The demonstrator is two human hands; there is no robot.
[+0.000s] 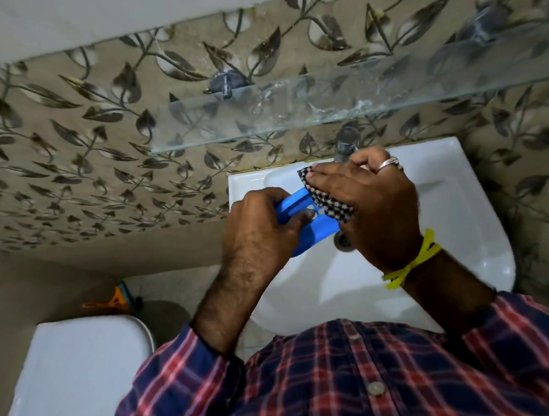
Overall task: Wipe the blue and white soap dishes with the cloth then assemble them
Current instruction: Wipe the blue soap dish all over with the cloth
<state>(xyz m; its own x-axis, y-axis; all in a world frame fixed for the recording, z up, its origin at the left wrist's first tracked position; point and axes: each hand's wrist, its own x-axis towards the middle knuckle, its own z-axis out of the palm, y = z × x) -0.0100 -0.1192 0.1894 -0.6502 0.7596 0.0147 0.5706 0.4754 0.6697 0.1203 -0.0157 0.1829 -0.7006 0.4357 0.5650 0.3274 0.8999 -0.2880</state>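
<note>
Over the white sink (460, 222) my left hand (261, 228) grips the left end of a blue soap dish (302, 209), which has drain holes and is tilted. My right hand (372, 201) presses a black-and-white checked cloth (327, 204) against the dish's right end. The cloth is bunched under my fingers. No white soap dish shows in this view; my hands hide part of the basin.
A tap (346, 145) stands at the back of the sink, with the drain (342, 240) below my right hand. A glass shelf (293, 110) juts out above the sink. A white toilet (77, 374) sits at the lower left, with an orange brush (115, 301) behind it.
</note>
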